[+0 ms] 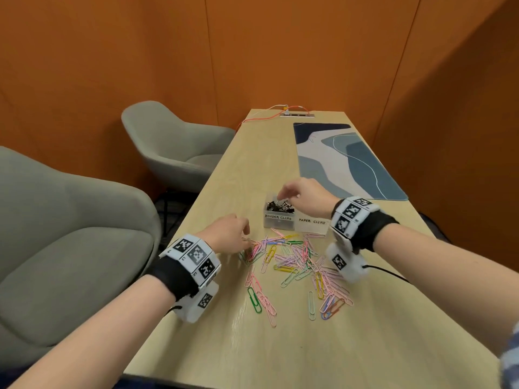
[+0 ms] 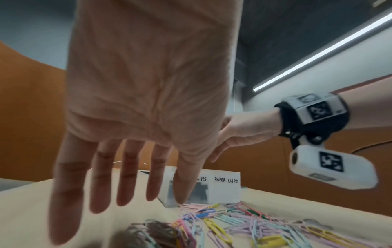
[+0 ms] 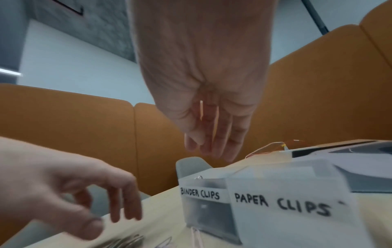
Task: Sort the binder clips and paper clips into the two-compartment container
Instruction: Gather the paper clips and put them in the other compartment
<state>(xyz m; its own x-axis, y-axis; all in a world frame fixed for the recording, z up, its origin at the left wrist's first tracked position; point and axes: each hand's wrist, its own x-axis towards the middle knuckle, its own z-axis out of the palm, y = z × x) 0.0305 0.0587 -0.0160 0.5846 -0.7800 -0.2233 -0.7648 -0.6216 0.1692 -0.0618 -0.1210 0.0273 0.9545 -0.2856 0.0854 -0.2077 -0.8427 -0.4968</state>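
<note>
Container: we log a translucent plastic two-compartment container [image 1: 295, 220] on the pale wooden table [image 1: 224, 169], its front labelled BINDER CLIPS and PAPER CLIPS.
Binder clips: small black metal binder clips [image 1: 279, 206] are heaped in the BINDER CLIPS compartment; we find none loose on the table near the container.
Paper clips: a scatter of coloured wire paper clips [image 1: 292, 259] lies on the table just in front of the container, spreading toward us.
Paper clip compartment: we see nothing in it, though the right hand hides much of its opening.
Progress: we judge the binder clip half done and the paper clip half barely begun; nearly the whole scatter is left to move.
Right hand [image 1: 304, 199]: raised over the container, above the binder clip side; fingers drawn together and pointing down. Thin pale streaks between them in the right wrist view may be a held clip, but blur prevents us from confirming it.
Left hand [image 1: 229, 234]: in front of the container, at the scatter's left edge; fingers extended and relaxed, tips at or just above the clips, nothing grasped.
</note>
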